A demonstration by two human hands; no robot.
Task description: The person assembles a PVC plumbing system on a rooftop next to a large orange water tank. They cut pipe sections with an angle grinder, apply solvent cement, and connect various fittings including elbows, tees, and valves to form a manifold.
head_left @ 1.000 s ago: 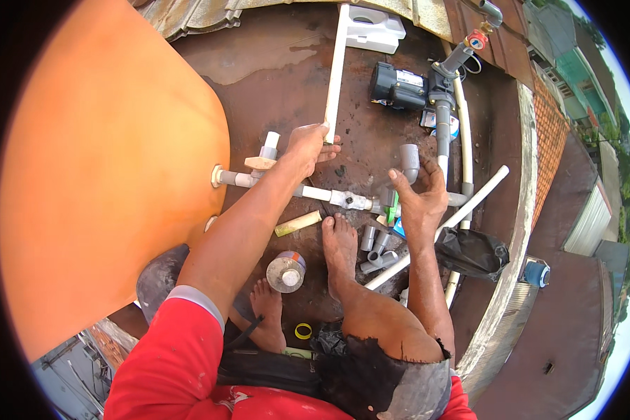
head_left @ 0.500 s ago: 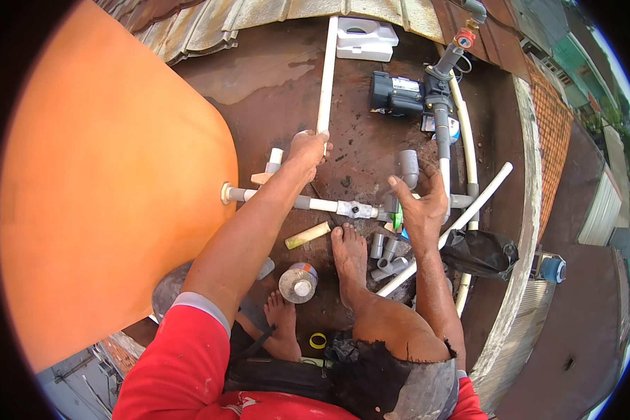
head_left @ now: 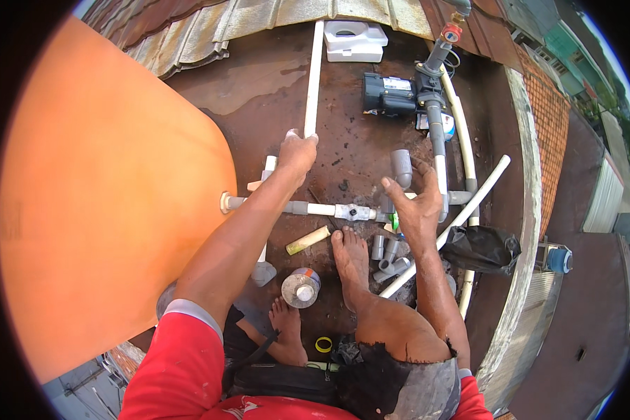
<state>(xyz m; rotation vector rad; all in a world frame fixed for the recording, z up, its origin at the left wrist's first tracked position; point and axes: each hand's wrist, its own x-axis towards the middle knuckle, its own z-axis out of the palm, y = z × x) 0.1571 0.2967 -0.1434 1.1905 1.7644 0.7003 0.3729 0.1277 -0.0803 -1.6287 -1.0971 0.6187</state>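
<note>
White pipe (head_left: 313, 84), one long piece, is gripped by the left hand (head_left: 299, 157), with the fingers curled around its near end. It points away from the person, over the brown floor (head_left: 255, 77), and its far end comes up to the roof (head_left: 287, 19); you cannot tell if the two touch. The right hand (head_left: 418, 206) grips nothing that shows; its thumb and fingers are spread around one grey bend (head_left: 401, 166), and you cannot tell if they touch it. One pipe line (head_left: 321, 209) runs across, from one big orange tank (head_left: 112, 196) on the left toward the right hand. Below this line lies one short yellowish tube (head_left: 308, 240). Two bare feet show, the right foot (head_left: 351, 259) and the left foot (head_left: 287, 325), and one round can (head_left: 301, 288) stands just past the left toes. Three grey joints (head_left: 393, 269) lie close together beside the right foot. One slanted pipe (head_left: 479, 189), also white, lies by the right arm (head_left: 441, 301), with one black bag (head_left: 481, 250) near it. Up ahead sits one black pump (head_left: 390, 94), with one red dial (head_left: 451, 33) above it. Two white foam blocks (head_left: 355, 54) are stacked nearby. One yellow ring (head_left: 323, 344) lies near the person's lap. Off to the right is one blue jug (head_left: 559, 260).
</note>
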